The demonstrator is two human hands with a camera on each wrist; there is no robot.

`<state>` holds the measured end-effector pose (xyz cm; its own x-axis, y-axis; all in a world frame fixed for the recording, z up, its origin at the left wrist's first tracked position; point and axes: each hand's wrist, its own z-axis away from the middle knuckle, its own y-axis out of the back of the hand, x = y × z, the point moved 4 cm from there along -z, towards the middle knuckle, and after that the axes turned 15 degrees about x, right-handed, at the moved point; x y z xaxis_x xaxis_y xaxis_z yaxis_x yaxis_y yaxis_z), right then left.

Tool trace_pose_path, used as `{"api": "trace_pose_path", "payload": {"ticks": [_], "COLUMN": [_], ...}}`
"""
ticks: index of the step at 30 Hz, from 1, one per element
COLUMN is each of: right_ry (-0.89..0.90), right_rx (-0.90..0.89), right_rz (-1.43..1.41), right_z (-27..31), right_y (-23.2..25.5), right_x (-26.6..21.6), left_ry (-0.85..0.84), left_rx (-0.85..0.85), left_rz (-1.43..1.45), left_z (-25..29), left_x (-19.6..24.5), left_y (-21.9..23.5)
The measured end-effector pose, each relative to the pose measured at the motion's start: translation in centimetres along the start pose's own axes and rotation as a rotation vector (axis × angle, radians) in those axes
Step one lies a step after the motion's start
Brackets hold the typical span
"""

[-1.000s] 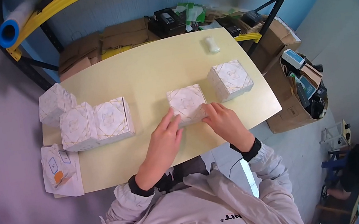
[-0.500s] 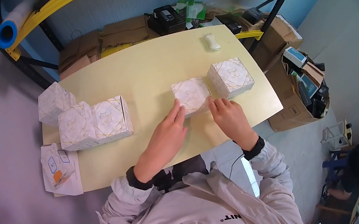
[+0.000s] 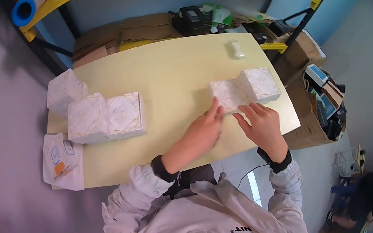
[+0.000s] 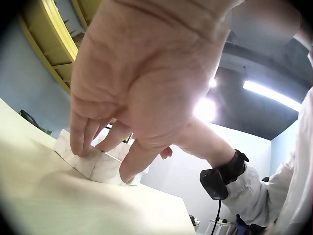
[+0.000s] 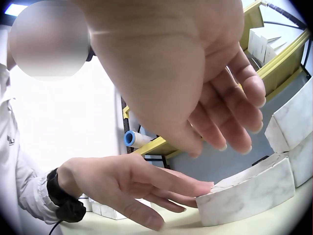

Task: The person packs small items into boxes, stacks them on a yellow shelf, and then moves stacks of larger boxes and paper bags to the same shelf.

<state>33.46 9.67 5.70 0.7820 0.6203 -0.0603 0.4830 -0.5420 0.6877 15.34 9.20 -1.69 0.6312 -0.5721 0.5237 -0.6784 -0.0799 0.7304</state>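
A white marbled box with gold lines (image 3: pixel 227 91) lies on the table, right beside a taller box of the same pattern (image 3: pixel 262 84). My left hand (image 3: pixel 197 136) is at its left side, fingers extended. In the right wrist view the left fingertips touch the end of the low box (image 5: pixel 247 196). The left wrist view shows fingers and thumb spread along the marbled side (image 4: pixel 105 165). My right hand (image 3: pixel 263 126) hovers by the near edge of the box, fingers loosely bent and holding nothing; in its wrist view the fingertips are above the box.
Several matching boxes (image 3: pixel 124 116) stand together at the table's left. A wrapped packet with blue marks (image 3: pixel 62 158) lies on paper near the left edge. A small white object (image 3: pixel 237 50) sits at the back right. A full carton (image 3: pixel 316 118) stands beyond the right edge.
The low box has slid right until it stands beside the taller box. Both hands moved right with it; the right hand has come away from its side. The head view has shifted slightly.
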Motion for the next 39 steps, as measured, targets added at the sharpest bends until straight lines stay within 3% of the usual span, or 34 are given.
{"api": "trace_pose_path", "payload": {"ticks": [8,10,13,16,18,20,24,26,30,35,39], "right_ry": [0.001,-0.006,0.012,-0.012,-0.025,-0.081,-0.083,-0.074,-0.047,-0.054,-0.045], "right_rx": [-0.013,-0.041,-0.024,-0.022,-0.010,-0.020,-0.004,-0.048,-0.058,-0.094,-0.088], "right_rz": [-0.048,-0.104,-0.165,-0.240,-0.274,-0.339,-0.396,-0.426,-0.479,-0.518,-0.553], "right_z": [-2.2,-3.1,-4.7,-5.9,-6.6,-7.1,-7.0,-6.8,-6.1,-5.3,-4.7], "right_y": [0.4,0.5,0.3,0.1,0.0,-0.3,-1.7,-2.3,-2.9,-3.1,-3.2], "right_x": [-1.9,-2.7,-4.3,-5.5,-6.3,-7.0,-8.1,-8.8,-9.6,-9.7,-9.4], "left_ry": [0.004,-0.021,-0.084,0.043,0.000,0.097,0.369,0.600,0.731,0.946,0.976], "left_rx": [0.025,-0.122,0.005,0.094,0.280,0.333,0.511,0.480,0.616,0.429,0.343], "left_rz": [0.072,0.149,0.138,0.029,-0.161,-0.143,-0.322,-0.444,-0.545,-0.535,-0.545], "left_z": [-1.7,-1.8,-1.4,-0.5,0.9,2.3,5.1,5.8,8.4,9.5,9.6], "left_x": [0.0,-0.2,-1.1,1.1,1.2,0.5,-2.6,-4.8,-12.9,-19.7,-23.6], "left_y": [-3.1,-3.1,-3.1,5.4,10.7,17.1,28.3,32.9,36.7,37.6,37.3]}}
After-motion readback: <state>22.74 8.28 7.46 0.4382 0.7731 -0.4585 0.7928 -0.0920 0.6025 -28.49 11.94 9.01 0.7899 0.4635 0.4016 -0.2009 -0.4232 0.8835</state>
